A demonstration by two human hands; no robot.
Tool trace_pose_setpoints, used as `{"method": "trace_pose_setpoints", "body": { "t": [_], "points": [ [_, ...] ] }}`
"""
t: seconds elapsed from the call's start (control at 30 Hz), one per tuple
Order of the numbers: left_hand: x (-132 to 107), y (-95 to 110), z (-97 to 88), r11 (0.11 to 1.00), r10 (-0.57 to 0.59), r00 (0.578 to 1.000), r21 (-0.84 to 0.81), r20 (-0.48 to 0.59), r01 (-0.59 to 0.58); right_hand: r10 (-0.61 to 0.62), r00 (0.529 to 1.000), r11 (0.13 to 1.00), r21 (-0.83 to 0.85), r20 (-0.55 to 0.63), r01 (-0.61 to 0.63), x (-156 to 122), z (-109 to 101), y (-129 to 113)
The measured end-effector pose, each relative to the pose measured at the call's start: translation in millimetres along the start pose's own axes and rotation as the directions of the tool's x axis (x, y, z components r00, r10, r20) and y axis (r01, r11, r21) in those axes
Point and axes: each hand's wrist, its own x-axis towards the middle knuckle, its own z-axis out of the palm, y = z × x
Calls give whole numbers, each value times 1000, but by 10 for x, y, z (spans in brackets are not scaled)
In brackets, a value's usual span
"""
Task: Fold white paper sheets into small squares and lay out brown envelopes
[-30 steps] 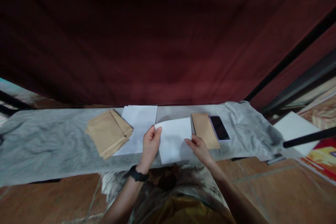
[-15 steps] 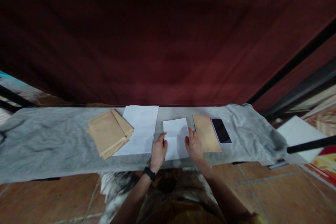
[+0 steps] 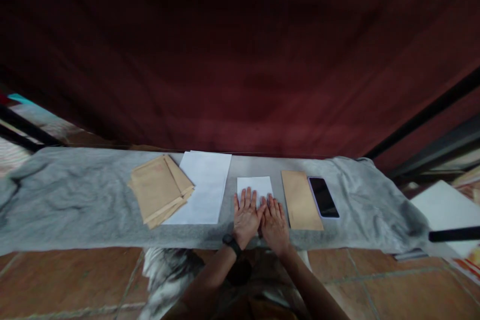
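A folded white sheet of paper (image 3: 255, 184) lies on the grey cloth (image 3: 75, 200) in front of me. My left hand (image 3: 246, 215) and my right hand (image 3: 274, 222) rest flat on its near part, side by side, fingers stretched out and holding nothing. A black watch sits on my left wrist. Just right of my right hand lies a single brown envelope (image 3: 300, 199). To the left of my left hand is a stack of white paper (image 3: 202, 186).
A pile of brown envelopes (image 3: 160, 194) lies left of the white stack. A black phone (image 3: 324, 196) rests beside the single envelope. A dark red curtain (image 3: 240, 60) hangs behind the bench. A white board (image 3: 442, 205) and a black bar (image 3: 453, 234) are at right.
Both hands held the white sheet up by its sides; they then laid it down folded on the cloth and now press flat on it, close together.
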Motion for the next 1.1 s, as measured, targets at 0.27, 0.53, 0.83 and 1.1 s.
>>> {"method": "trace_pose_setpoints", "body": {
  "t": [0.27, 0.53, 0.83, 1.1],
  "points": [
    [484, -357, 24, 999, -4, 1000, 44, -5, 4, 51, 999, 998, 25, -12, -50, 24, 31, -7],
    [428, -316, -59, 996, 90, 995, -2, 33, -90, 28, 998, 995, 98, -52, -23, 13, 26, 20],
    [-433, -283, -330, 950, 301, 950, -106, 81, -293, -87, 991, 975, 212, 105, 63, 264, -33, 49],
    [-425, -300, -317, 952, 291, 953, -120, 79, -281, -331, 902, 929, 266, 278, 259, 910, 138, -212]
  ]
}}
